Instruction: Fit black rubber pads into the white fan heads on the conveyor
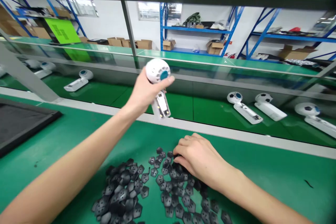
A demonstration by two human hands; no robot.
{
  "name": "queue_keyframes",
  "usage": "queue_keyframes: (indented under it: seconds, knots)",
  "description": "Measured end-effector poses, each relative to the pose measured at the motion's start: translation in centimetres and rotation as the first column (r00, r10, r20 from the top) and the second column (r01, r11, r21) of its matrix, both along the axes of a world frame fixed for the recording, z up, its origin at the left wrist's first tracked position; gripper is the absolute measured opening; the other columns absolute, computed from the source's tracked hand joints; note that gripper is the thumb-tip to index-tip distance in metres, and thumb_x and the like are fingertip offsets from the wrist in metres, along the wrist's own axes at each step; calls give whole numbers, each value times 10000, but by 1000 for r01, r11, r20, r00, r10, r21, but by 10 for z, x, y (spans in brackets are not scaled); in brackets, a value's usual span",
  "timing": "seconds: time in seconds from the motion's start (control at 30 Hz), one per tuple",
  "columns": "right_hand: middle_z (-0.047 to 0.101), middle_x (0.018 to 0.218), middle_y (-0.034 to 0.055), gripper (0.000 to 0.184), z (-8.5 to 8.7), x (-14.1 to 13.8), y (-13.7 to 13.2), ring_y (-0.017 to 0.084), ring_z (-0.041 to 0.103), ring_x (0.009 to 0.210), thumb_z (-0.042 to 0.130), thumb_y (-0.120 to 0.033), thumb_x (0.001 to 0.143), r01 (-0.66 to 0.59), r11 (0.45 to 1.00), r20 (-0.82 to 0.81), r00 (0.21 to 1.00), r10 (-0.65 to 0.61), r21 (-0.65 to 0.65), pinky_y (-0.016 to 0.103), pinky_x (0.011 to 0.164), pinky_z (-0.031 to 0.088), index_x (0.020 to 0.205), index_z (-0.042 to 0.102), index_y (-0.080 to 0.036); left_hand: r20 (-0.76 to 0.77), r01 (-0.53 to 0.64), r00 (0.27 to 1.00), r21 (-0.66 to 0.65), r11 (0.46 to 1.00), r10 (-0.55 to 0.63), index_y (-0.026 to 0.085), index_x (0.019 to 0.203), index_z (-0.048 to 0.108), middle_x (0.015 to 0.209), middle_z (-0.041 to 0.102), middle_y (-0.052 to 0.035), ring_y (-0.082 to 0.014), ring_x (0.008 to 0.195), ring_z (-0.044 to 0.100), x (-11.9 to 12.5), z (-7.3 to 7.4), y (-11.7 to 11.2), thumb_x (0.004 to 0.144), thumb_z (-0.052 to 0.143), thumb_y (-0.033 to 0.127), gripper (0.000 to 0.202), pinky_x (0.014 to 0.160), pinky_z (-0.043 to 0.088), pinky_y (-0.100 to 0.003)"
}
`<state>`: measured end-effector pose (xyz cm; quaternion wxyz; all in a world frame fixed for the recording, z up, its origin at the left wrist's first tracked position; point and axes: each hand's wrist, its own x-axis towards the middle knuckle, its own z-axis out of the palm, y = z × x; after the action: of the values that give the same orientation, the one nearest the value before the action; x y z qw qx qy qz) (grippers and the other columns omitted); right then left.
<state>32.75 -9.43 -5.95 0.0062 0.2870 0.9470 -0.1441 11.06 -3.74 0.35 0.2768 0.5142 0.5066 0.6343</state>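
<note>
Raised over the far edge of the bench, my left hand (143,92) is closed around a white device with a ball-shaped head (154,68). The head has a teal round spot facing right, and its lower body hangs down with an open compartment showing inner parts. My right hand (196,154) rests with curled fingers at the top of a spread of black pentagonal pieces (180,192). Its fingertips are partly hidden, so what they pinch cannot be made out. A denser heap of similar black pieces (120,192) lies to the left.
Beyond the bench's pale rail (210,127), a green belt (181,106) carries similar white devices (246,112), some with black patches on their heads. A black tray (23,122) sits at the left. Blue shelving (196,29) and cardboard boxes (144,44) stand behind.
</note>
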Motion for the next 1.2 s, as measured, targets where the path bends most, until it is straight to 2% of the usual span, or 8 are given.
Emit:
queue_keyframes:
  seconds: [0.13, 0.27, 0.43, 0.6, 0.77, 0.9, 1.0, 1.2]
  knots:
    - [761, 970, 38, 72, -1, -1, 6, 228, 695, 858, 796, -199, 978, 74, 986, -70, 994, -85, -150, 327, 728, 418, 938, 739, -185, -62, 115, 990, -132, 985, -124, 162, 1305, 579, 1136, 699, -102, -207, 879, 659, 22, -27, -14, 833, 818, 562, 663, 720, 531, -314]
    - [712, 834, 3, 172, -2, 8, 15, 161, 634, 722, 791, -182, 973, 43, 934, -223, 966, -129, -355, 282, 656, 394, 843, 679, -179, -127, 199, 966, -182, 963, -224, 158, 1209, 607, 1099, 700, -87, -213, 906, 657, 25, -41, -23, 851, 772, 568, 569, 750, 527, -310]
    - [702, 753, -29, 73, 5, 17, 28, 124, 629, 651, 742, -230, 981, -76, 700, -456, 807, -375, -710, 239, 635, 484, 970, 681, -192, -168, 117, 974, -213, 970, -154, 172, 1122, 579, 1004, 705, -66, -218, 835, 674, 16, -39, -26, 745, 856, 556, 605, 696, 522, -309]
    - [774, 738, 17, 288, 16, 19, 39, 141, 701, 608, 940, -422, 779, -226, 465, -495, 617, -611, -856, 275, 640, 593, 867, 812, -180, -176, 164, 964, -210, 964, -202, 200, 1210, 551, 994, 720, -60, -238, 806, 719, 14, -36, -28, 777, 851, 550, 632, 697, 565, -334]
    - [813, 755, 38, 295, 22, 19, 36, 190, 785, 691, 1000, -370, 690, -302, 361, -470, 609, -639, -882, 327, 737, 660, 885, 861, -197, -227, 117, 961, -180, 977, -156, 201, 1243, 594, 943, 711, -46, -219, 768, 697, 18, -34, -33, 777, 852, 538, 630, 660, 546, -302]
    - [821, 769, 56, 295, 24, 16, 35, 194, 791, 707, 989, -420, 709, -309, 431, -529, 560, -638, -848, 313, 723, 661, 842, 860, -190, -162, 101, 978, -186, 977, -132, 232, 1354, 590, 931, 701, -29, -215, 763, 695, 18, -35, -36, 779, 861, 561, 716, 657, 548, -295]
    - [808, 735, 58, 307, 23, 14, 39, 176, 772, 672, 964, -467, 746, -262, 551, -607, 431, -668, -792, 270, 663, 642, 770, 847, -184, -143, 108, 980, -203, 973, -138, 235, 1319, 615, 956, 695, -37, -217, 780, 700, 19, -38, -39, 786, 851, 613, 695, 668, 551, -297]
    - [787, 706, 12, 234, 19, 10, 42, 148, 760, 657, 921, -418, 806, -194, 652, -680, 235, -695, -733, 252, 674, 660, 902, 871, -210, -141, 163, 972, -179, 970, -189, 226, 1240, 638, 955, 667, -39, -173, 742, 614, 24, -39, -45, 913, 665, 734, 605, 632, 514, -260]
